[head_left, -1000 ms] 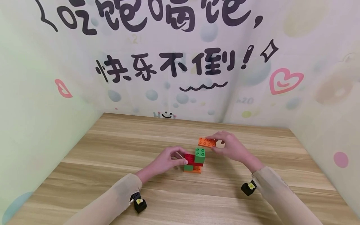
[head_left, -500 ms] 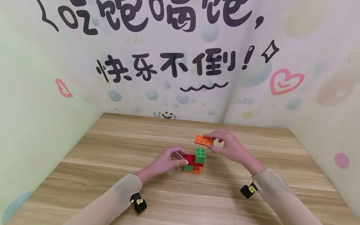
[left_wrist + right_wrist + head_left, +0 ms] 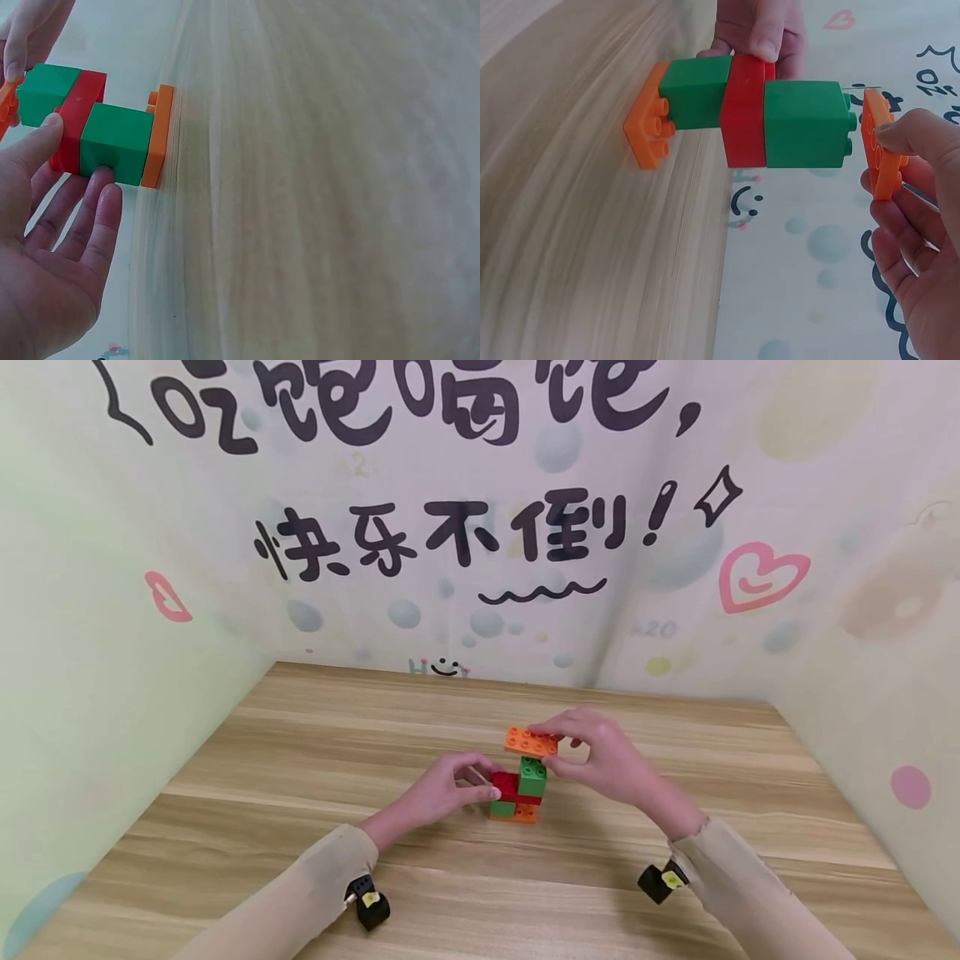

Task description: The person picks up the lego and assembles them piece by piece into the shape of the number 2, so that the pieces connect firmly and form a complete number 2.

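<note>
The orange plate (image 3: 532, 742) hovers just above the top green brick (image 3: 532, 776) of the small tower (image 3: 517, 793) at the middle of the desk (image 3: 300, 760). My right hand (image 3: 600, 760) pinches the plate and my left hand (image 3: 442, 789) grips the red brick (image 3: 505, 783). I judge this the capping step: next I must line up the studs and press down.
</note>
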`<action>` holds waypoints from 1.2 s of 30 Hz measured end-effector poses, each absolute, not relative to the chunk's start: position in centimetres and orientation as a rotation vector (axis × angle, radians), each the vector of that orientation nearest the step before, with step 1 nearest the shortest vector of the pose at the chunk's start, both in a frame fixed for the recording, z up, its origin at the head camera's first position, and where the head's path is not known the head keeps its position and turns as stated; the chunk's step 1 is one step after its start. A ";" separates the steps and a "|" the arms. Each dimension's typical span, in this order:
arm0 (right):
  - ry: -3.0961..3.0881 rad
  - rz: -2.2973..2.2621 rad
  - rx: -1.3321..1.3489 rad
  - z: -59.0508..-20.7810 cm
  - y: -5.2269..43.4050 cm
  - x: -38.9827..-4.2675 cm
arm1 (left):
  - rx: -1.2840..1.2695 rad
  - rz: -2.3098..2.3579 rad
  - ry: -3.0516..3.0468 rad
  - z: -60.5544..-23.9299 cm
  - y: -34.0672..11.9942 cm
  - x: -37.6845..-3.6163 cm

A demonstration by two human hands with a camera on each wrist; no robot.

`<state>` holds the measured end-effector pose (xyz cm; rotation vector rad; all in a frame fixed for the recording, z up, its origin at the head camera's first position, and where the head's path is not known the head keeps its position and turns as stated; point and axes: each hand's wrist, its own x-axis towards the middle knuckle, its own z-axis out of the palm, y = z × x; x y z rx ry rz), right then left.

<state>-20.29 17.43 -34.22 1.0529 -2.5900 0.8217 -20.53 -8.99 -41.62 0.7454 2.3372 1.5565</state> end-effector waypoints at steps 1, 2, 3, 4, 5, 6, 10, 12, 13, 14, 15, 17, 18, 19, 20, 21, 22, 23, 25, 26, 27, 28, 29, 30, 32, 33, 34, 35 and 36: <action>-2.587 0.824 1.056 -34.2 17.4 -20.2 | 0.747 1.557 2.335 -41.6 -9.0 -20.5; -2.583 0.825 1.059 -34.3 17.3 -20.1 | 0.748 1.556 2.336 -41.6 -9.0 -20.5; -2.579 0.829 1.065 -34.3 17.2 -20.1 | 0.749 1.554 2.339 -41.6 -9.0 -20.5; -2.575 0.832 1.071 -34.3 17.2 -20.0 | 0.749 1.553 2.339 -41.6 -9.0 -20.5; -2.574 0.836 1.077 -34.3 17.1 -20.0 | 0.748 1.551 2.341 -41.6 -9.0 -20.5; -2.571 0.842 1.085 -34.4 17.1 -19.9 | 0.747 1.549 2.342 -41.6 -9.0 -20.5; -2.564 0.873 1.105 -34.4 16.9 -19.9 | 0.747 1.544 2.348 -41.5 -9.0 -20.5; -2.566 0.888 1.109 -34.5 16.9 -19.8 | 0.745 1.541 2.349 -41.5 -9.0 -20.5; -2.568 0.894 1.110 -34.5 16.8 -19.8 | 0.744 1.538 2.350 -41.4 -9.0 -20.5; -2.572 0.898 1.110 -34.6 16.8 -19.8 | 0.741 1.536 2.351 -41.4 -9.0 -20.4; -2.574 0.902 1.111 -34.6 16.8 -19.8 | 0.739 1.532 2.352 -41.4 -9.0 -20.4; -2.580 0.907 1.108 -34.7 16.8 -19.7 | 0.734 1.524 2.356 -41.3 -9.0 -20.3; -2.582 0.907 1.107 -34.7 16.8 -19.7 | 0.734 1.521 2.359 -41.2 -9.0 -20.3; -2.584 0.906 1.105 -34.7 16.8 -19.7 | 0.735 1.520 2.361 -41.2 -9.0 -20.3; -2.588 0.908 1.104 -34.7 16.7 -19.7 | 0.737 1.523 2.361 -41.2 -9.0 -20.3; -2.592 0.906 1.104 -34.7 16.7 -19.7 | 0.738 1.524 2.362 -41.1 -9.0 -20.3; -2.597 0.906 1.104 -34.7 16.7 -19.7 | 0.739 1.525 2.363 -41.1 -9.0 -20.2; -2.603 0.906 1.103 -34.7 16.6 -19.7 | 0.740 1.527 2.363 -41.1 -9.0 -20.3; -2.610 0.906 1.101 -34.8 16.6 -19.6 | 0.742 1.531 2.361 -41.1 -9.0 -20.3; -2.611 0.910 1.102 -34.9 16.6 -19.6 | 0.744 1.531 2.362 -41.1 -9.1 -20.3; -2.611 0.912 1.103 -34.9 16.6 -19.6 | 0.745 1.530 2.362 -41.1 -9.1 -20.3; -2.612 0.914 1.104 -35.0 16.6 -19.6 | 0.747 1.531 2.361 -41.2 -9.0 -20.3; -2.612 0.917 1.105 -35.1 16.6 -19.7 | 0.749 1.531 2.361 -41.2 -9.0 -20.3; -2.611 0.917 1.107 -35.1 16.6 -19.7 | 0.750 1.533 2.361 -41.2 -9.0 -20.3; -2.615 0.921 1.107 -35.3 16.6 -19.8 | 0.751 1.535 2.361 -41.3 -9.0 -20.4; -2.618 0.920 1.105 -35.3 16.6 -19.8 | 0.749 1.536 2.360 -41.3 -9.0 -20.4; -2.621 0.921 1.102 -35.3 16.6 -19.8 | 0.747 1.536 2.360 -41.3 -9.0 -20.4; -2.626 0.920 1.099 -35.4 16.7 -19.8 | 0.746 1.535 2.360 -41.3 -9.0 -20.5; -2.633 0.920 1.094 -35.4 16.7 -19.7 | 0.744 1.534 2.359 -41.3 -9.0 -20.5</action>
